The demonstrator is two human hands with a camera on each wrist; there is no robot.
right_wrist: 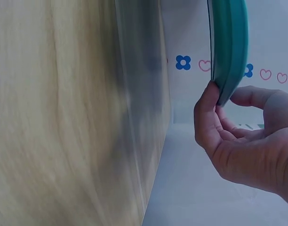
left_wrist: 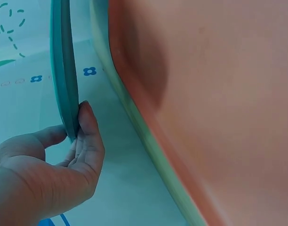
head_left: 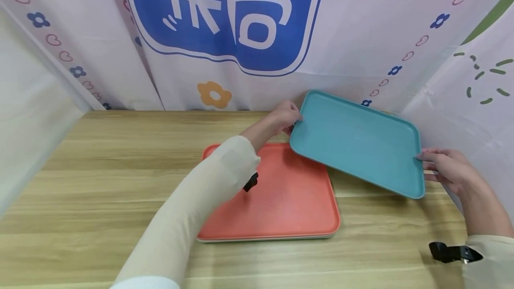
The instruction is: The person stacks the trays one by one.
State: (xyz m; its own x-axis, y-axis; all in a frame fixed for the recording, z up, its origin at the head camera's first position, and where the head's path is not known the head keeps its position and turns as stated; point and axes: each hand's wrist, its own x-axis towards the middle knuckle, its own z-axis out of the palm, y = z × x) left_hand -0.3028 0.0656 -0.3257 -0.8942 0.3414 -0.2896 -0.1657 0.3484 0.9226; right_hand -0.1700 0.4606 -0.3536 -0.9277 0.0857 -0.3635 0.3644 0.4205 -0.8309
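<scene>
A teal rectangular tray (head_left: 357,142) is held tilted above the table's back right, its left corner over a red tray. By its left short edge my left hand (head_left: 286,117) grips it, thumb on one face and fingers on the other, as the left wrist view shows with the hand (left_wrist: 64,165). On the opposite short edge my right hand (head_left: 447,168) pinches the rim; the right wrist view has this hand (right_wrist: 247,136) at the teal tray's edge (right_wrist: 228,47). The red tray (head_left: 281,191) lies flat on the table, partly hidden by my left sleeve, with a pale rim showing beneath it.
The wooden table (head_left: 100,191) reaches back to a white printed cloth (head_left: 345,26) that hangs behind and along the sides. Black wrist mounts sit on the left sleeve (head_left: 217,177) and near the right cuff (head_left: 487,258).
</scene>
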